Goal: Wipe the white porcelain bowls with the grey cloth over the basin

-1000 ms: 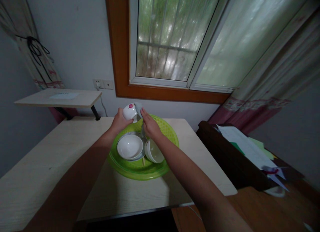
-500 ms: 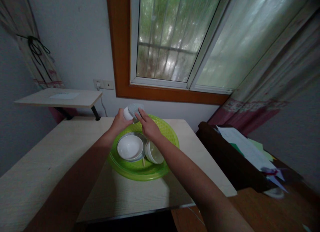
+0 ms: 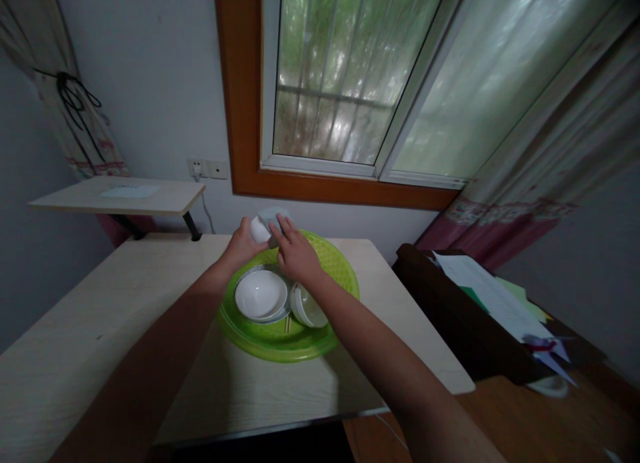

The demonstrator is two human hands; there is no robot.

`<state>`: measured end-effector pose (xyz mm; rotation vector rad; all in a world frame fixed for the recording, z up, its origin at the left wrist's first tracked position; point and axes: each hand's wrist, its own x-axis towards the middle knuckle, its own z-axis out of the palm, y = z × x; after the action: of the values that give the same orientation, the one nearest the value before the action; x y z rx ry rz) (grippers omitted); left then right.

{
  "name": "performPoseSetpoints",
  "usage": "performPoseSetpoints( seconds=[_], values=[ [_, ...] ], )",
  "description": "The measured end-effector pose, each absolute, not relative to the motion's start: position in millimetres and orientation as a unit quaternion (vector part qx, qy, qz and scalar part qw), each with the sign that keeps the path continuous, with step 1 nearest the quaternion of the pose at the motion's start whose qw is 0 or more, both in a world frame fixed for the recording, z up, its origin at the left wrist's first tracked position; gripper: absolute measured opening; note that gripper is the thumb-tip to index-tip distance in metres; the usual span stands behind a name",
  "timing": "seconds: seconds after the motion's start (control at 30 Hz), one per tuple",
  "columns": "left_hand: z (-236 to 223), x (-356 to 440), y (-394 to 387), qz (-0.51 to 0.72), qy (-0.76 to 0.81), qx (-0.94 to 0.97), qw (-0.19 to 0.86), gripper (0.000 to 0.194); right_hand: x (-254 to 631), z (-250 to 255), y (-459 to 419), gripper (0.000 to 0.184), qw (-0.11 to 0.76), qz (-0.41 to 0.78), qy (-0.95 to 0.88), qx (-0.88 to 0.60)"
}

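Above the back of a green plastic basin [image 3: 280, 354], my left hand [image 3: 242, 246] is closed around a small white cup [image 3: 259, 230]. My right hand [image 3: 299, 253] presses a grey-blue cloth [image 3: 273, 216] against the cup's far side, fingers bent over it. The cup's inside is hidden by the cloth and fingers. Below my hands, a white bowl [image 3: 261, 294] rests on other dishes in the basin. Beside it, tilted bowls [image 3: 310, 308] lean to the right, partly behind my right wrist. Chopstick ends [image 3: 288, 324] stick out between them.
The basin stands on a pale wooden table [image 3: 280, 396]. A raised shelf [image 3: 125, 200] with a paper on it stands at the back left. To the right of the table, papers [image 3: 490, 296] lie on a dark brown piece of furniture [image 3: 435, 310]. A window is behind.
Both hands have shifted very slightly with the cup and cloth. My right fingers have moved a little over the cloth. The dishes in the basin stay put.
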<state>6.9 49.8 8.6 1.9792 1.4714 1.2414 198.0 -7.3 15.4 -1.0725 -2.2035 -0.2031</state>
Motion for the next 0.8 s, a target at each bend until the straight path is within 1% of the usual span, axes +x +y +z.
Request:
performPoseSetpoints(
  seconds=[0.23, 0.4, 0.5, 0.6, 0.7, 0.8],
  values=[
    [8, 7, 48, 0.408, 0.509, 0.736, 0.182, 0.056, 213, 3, 12, 0.06, 0.421, 0.047, -0.753, -0.504],
    [12, 8, 41, 0.385, 0.49, 0.76, 0.185, 0.054, 225, -2, 21, 0.048, 0.42, 0.115, -0.719, -0.542],
    [14, 8, 39, 0.379, 0.486, 0.765, 0.185, 0.055, 226, -1, 21, 0.049, 0.409, 0.111, -0.72, -0.549],
    [13, 8, 40, 0.378, 0.49, 0.766, 0.175, 0.055, 225, 1, 21, 0.051, 0.417, 0.09, -0.729, -0.535],
    [8, 7, 44, 0.376, 0.478, 0.776, 0.167, 0.053, 221, 0, 20, 0.057, 0.44, 0.053, -0.754, -0.484],
    [3, 7, 48, 0.378, 0.449, 0.793, 0.162, 0.053, 217, -1, 19, 0.063, 0.443, 0.023, -0.795, -0.414]
  ],
)
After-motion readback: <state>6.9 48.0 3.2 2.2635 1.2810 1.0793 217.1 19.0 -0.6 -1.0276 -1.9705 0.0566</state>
